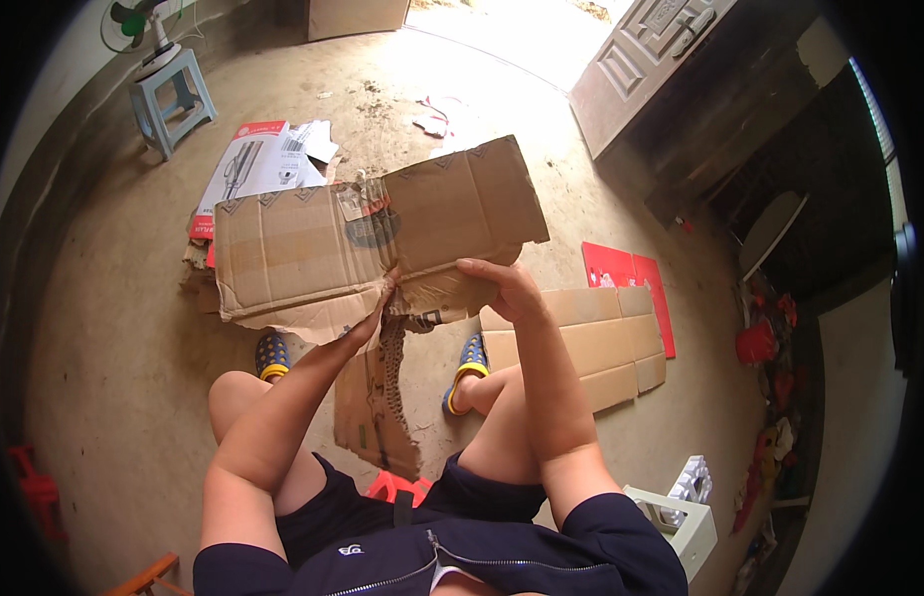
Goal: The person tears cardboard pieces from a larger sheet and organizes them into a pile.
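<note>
A torn, flattened sheet of brown corrugated cardboard (pixel 447 208) is held up in front of me, its lower edge ragged. My left hand (pixel 380 302) grips that edge near the middle, its fingers partly hidden by the sheet. To the right, my right hand (pixel 507 287) pinches the lower edge, thumb on the near face and fingers behind. Below my left hand, a torn cardboard strip (pixel 365 402) reaches down between my knees; whether it is joined to the sheet, I cannot tell.
Flattened printed cartons (pixel 253 164) are piled at the left. Flat cardboard (pixel 581 335) and a red printed sheet (pixel 659 298) lie at the right. A blue stool (pixel 168 86) bears a fan (pixel 153 37). A door (pixel 641 67) stands open beyond.
</note>
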Tool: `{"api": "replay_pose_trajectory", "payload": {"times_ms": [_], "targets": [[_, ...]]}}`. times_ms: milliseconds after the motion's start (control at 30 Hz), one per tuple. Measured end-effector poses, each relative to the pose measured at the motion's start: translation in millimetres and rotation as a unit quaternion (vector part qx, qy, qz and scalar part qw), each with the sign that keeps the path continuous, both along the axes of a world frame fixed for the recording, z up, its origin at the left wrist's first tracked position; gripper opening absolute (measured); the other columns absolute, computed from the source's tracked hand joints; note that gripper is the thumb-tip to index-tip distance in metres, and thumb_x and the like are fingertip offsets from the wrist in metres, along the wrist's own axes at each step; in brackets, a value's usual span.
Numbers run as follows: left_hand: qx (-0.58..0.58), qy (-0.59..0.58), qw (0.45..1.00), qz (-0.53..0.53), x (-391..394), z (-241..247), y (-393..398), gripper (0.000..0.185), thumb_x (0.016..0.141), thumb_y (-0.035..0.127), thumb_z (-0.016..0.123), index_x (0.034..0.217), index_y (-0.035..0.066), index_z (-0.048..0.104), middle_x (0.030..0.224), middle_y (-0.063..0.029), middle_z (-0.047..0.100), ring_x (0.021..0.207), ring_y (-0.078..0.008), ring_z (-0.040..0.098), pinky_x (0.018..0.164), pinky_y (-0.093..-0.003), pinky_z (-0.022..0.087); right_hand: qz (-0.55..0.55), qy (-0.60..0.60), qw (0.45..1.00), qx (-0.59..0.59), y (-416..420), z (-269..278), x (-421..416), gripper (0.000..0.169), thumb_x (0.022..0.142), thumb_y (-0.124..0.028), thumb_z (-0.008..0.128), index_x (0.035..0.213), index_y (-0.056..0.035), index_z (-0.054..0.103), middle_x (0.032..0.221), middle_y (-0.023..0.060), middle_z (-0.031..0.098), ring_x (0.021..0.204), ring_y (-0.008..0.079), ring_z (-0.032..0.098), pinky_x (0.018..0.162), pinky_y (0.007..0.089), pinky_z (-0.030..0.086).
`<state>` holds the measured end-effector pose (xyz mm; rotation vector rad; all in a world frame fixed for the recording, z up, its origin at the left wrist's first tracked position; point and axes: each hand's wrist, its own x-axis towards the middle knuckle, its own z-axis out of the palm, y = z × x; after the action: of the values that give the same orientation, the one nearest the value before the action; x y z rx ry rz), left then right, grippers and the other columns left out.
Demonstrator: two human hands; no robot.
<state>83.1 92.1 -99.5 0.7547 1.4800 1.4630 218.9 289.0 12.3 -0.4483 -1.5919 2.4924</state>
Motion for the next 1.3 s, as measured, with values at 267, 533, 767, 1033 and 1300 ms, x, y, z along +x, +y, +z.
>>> {"api": "replay_pose_trajectory", "payload": {"times_ms": [267,533,767,1033,1300], "targets": [[-0.051,0.007,0.992,0.113,4,34,-4,0.068,0.098,0.054,0.039,0.146,0.007,0.036,0.141,-0.0094,0.047,0.128,-0.0208,0.043,0.109,-0.0317,0.03,-0.028,-0.049,0.996,-0.075,-6,-10,-7,0.044,0.086,-0.013,0.071,0.123,0.0004,0.053,0.116,0.0103,0.062,0.103,0.0206,0.062,0.087,0.0332,0.052],[0.072,-0.272,0.945,0.168,35,74,5,0.07,0.094,0.062,0.043,0.132,0.003,0.048,0.12,-0.0078,0.06,0.103,-0.0185,0.059,0.093,-0.0337,0.044,-0.134,-0.005,0.989,0.058,-1,-17,-14,0.035,0.086,-0.009,0.071,0.116,0.003,0.058,0.11,0.0095,0.064,0.1,0.0181,0.062,0.084,0.0314,0.052],[-0.007,-0.373,0.916,0.146,14,46,-1,0.088,0.085,0.074,0.044,0.125,-0.004,0.055,0.122,-0.0163,0.059,0.111,-0.0251,0.056,0.1,-0.0391,0.041,-0.096,0.076,0.971,0.206,-15,-25,-17,0.023,0.088,-0.01,0.068,0.11,-0.0021,0.065,0.102,0.0019,0.066,0.091,0.0087,0.06,0.077,0.0249,0.05],[0.132,-0.194,0.963,0.13,27,50,2,0.063,0.097,0.054,0.042,0.133,0.003,0.047,0.128,-0.0107,0.055,0.117,-0.0201,0.055,0.097,-0.0349,0.046,0.0,0.186,0.831,0.525,-33,-2,-15,0.039,0.084,-0.006,0.061,0.123,-0.0068,0.063,0.118,0.0098,0.066,0.107,0.0182,0.064,0.087,0.0269,0.051],[0.328,-0.348,0.878,0.031,-16,40,-30,0.054,0.101,0.043,0.035,0.139,0.005,0.038,0.132,-0.0128,0.05,0.12,-0.0249,0.052,0.102,-0.0414,0.043,-0.067,0.244,0.662,0.705,-15,0,-17,0.033,0.078,-0.005,0.062,0.11,-0.0068,0.07,0.115,0.0124,0.067,0.111,0.0295,0.063,0.095,0.0365,0.051]]}}
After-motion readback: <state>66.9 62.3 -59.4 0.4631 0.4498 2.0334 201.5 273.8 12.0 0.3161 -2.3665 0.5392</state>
